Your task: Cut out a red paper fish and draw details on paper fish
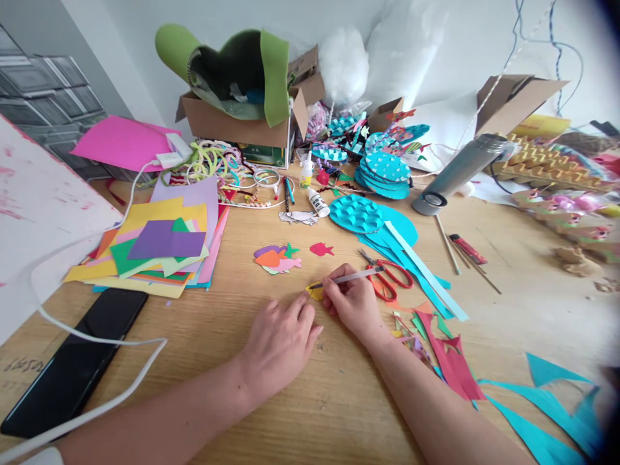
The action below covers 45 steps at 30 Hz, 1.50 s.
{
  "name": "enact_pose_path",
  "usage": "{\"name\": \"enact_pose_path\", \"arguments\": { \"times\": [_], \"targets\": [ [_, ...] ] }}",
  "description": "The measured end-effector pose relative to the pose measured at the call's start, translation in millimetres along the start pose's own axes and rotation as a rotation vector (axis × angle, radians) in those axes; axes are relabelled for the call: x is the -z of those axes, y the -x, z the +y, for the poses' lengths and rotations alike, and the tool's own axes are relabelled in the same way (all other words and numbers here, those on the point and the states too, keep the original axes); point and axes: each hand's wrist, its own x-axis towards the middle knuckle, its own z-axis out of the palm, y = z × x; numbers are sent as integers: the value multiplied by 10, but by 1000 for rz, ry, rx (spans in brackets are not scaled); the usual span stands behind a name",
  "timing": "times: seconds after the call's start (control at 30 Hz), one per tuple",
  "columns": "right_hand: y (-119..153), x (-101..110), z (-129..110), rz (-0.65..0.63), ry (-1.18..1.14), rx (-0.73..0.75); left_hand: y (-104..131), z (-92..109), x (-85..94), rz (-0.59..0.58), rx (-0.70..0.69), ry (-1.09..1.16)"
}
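My right hand (352, 301) is closed around a slim pen (356, 276), its tip on a small yellow paper cutout (316, 291). Flat on the table beside it rests my left hand (285, 336), its fingertips at the cutout's near edge and its thumb apart. Part of the cutout is hidden by my fingers. Beyond the hands lie a red paper fish (321, 249) and a small pile of paper fish (271, 259) in orange, pink and purple. Red-handled scissors (387, 276) lie with blades parted just past my right hand.
Coloured paper sheets (167, 242) are stacked at left, near a black phone (72, 361) and a white cable (145, 342). Glue bottles (318, 202), blue card ovals (356, 214) and a metal flask (458, 174) stand or lie farther back. Red paper scraps (450, 361) lie at right.
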Motion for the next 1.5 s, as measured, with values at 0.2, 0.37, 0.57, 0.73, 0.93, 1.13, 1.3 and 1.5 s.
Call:
{"name": "enact_pose_path", "arguments": {
  "times": [0.2,0.37,0.57,0.73,0.93,1.13,1.3,1.5],
  "targets": [
    [-3,-3,7,7,-9,1,6,5,-6,15,-6,-30],
    [3,-6,15,19,-26,-5,3,7,-2,5,-2,-41],
    [-1,-11,4,4,0,1,6,4,-4,6,7,-33],
    [8,-1,-8,-5,-1,-4,-7,-1,4,3,4,-37],
    [16,-1,-18,3,2,-10,2,3,10,1,-1,-35],
    [9,-8,-24,10,6,-15,-7,1,7,-7,9,-31],
    [7,-4,-19,0,8,-14,-15,1,8,15,3,-28],
    [3,0,-14,4,4,-15,-3,3,5,27,0,-32]
  ]
}}
